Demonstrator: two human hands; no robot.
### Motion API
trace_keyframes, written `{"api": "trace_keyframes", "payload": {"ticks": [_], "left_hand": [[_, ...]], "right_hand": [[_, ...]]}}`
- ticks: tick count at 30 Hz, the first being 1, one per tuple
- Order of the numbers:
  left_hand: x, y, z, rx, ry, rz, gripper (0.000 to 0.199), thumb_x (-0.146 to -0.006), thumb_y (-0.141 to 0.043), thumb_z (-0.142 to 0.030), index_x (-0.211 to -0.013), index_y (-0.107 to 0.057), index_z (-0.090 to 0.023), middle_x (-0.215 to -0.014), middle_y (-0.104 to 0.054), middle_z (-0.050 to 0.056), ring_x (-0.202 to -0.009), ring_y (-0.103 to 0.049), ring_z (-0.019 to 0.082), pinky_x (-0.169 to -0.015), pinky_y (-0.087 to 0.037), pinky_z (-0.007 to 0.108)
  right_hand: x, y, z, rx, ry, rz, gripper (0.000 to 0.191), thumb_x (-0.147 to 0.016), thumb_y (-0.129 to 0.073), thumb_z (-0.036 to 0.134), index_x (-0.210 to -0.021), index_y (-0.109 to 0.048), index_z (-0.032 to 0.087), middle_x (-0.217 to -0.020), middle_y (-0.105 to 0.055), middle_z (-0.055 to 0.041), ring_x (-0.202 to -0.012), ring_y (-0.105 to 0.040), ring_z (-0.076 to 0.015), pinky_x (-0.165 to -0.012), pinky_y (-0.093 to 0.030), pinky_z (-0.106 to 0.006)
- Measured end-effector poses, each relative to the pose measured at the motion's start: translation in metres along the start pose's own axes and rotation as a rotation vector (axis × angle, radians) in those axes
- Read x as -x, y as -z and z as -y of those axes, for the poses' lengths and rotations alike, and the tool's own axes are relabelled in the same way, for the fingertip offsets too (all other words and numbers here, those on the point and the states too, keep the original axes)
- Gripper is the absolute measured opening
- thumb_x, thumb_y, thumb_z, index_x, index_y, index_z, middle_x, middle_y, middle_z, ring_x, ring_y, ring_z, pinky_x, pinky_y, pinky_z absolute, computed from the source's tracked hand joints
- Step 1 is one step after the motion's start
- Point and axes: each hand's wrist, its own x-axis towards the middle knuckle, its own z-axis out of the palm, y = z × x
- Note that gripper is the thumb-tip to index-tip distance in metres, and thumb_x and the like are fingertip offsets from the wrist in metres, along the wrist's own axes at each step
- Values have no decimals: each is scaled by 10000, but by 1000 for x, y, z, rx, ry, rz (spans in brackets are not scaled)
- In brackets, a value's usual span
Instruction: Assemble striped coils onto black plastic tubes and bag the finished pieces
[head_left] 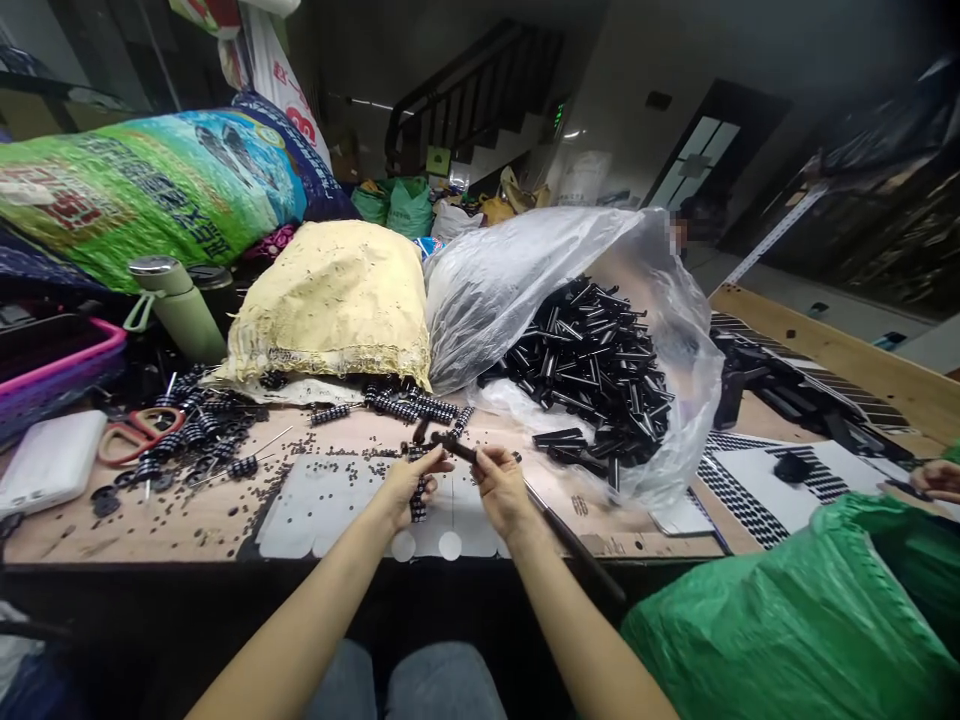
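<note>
Closely, right fingers (493, 468) around black piece (456, 448).

Held piece (459, 450), black; heaped pieces (592, 360), glossy black, in a colourless translucent bag (487, 290); cylinders (330, 413), black with rows of white marks; plain sack (337, 290), pale yellow; printed sack (157, 180), vivid green and light blue, dark blue at one end; flask (184, 318), light green, its cap (154, 265) silver; basket (105, 348), pink-rimmed, purple below; sheet (750, 505), black-and-white checked; large bag (750, 610), bright green
</note>
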Motion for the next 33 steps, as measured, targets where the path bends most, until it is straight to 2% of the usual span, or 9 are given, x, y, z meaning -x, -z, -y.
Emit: {"api": "trace_keyframes", "payload": {"ticks": [4,6,9,12,16,23,26,29,33], "left_hand": [[-12,3,0,43,-137,-103,323,-552,-711,-339,-696,-523,-118,-575,-536,-12,-357,-345,11,-311,-217,134],[-13,10,-3,4,-159,-121,323,-517,-736,-306,-662,-510,-126,-492,-492,-40,-339,-344,23,-299,-209,137],[-7,17,-7,-163,-147,-30,319,-513,-744,-294,-658,-510,-133,-418,-439,-63,-322,-342,38,-297,-222,144],[3,18,-7,-284,-133,60,335,-583,-698,-369,-763,-521,-148,-443,-450,-65,-319,-359,44,-308,-244,147],[12,16,-5,-79,-208,91,384,-697,-548,-482,-921,-519,-171,-608,-525,-35,-351,-407,49,-308,-258,154],[22,10,-3,-17,-185,-22,492,-711,-548,-455,-1111,-532,-170,-497,-466,-60,-303,-352,48,-285,-200,164],[25,5,-4,31,-209,-90,356,-694,-563,-387,-931,-606,-124,-520,-509,-35,-345,-411,63,-328,-318,186],[29,-1,-4,65,-178,-86,257,-693,-544,-366,-745,-581,-117,-484,-507,-17,-380,-479,111,-388,-418,241],[33,-8,-4,51,-119,-55,236,-708,-518,-354,-761,-553,-127,-490,-530,2,-396,-525,152,-390,-433,262]], "right_hand": [[17,-15,1,-57,-2,113,335,-691,-594,488,-856,-557,199,-861,-621,-44,-802,-604,-183,-715,-503,-358],[11,-10,10,67,72,195,520,-579,-707,436,-1020,-543,215,-1074,-569,-79,-1009,-529,-241,-838,-447,-427],[-3,-2,28,441,294,411,942,-455,-780,373,-1279,-338,263,-1362,-307,-85,-1255,-256,-289,-1013,-244,-496],[-8,-1,41,626,414,562,1006,-484,-762,307,-1334,-228,245,-1368,-278,-92,-1264,-235,-274,-1038,-223,-468],[5,-7,45,551,424,522,1058,-517,-735,269,-1362,-103,203,-1367,-236,-124,-1275,-205,-278,-1038,-242,-463],[33,-14,53,331,404,577,1030,-522,-747,265,-1348,-133,231,-1381,-182,-106,-1286,-179,-268,-1030,-286,-430],[36,-18,54,286,440,588,1022,-515,-740,237,-1341,-139,227,-1384,-197,-100,-1288,-186,-263,-1057,-234,-423],[36,-19,51,289,432,604,1024,-524,-716,195,-1345,-105,220,-1394,-183,-102,-1299,-162,-258,-1073,-192,-423],[38,-18,48,300,400,596,1031,-519,-712,185,-1341,-90,208,-1391,-176,-114,-1298,-171,-254,-1074,-193,-408]]}}
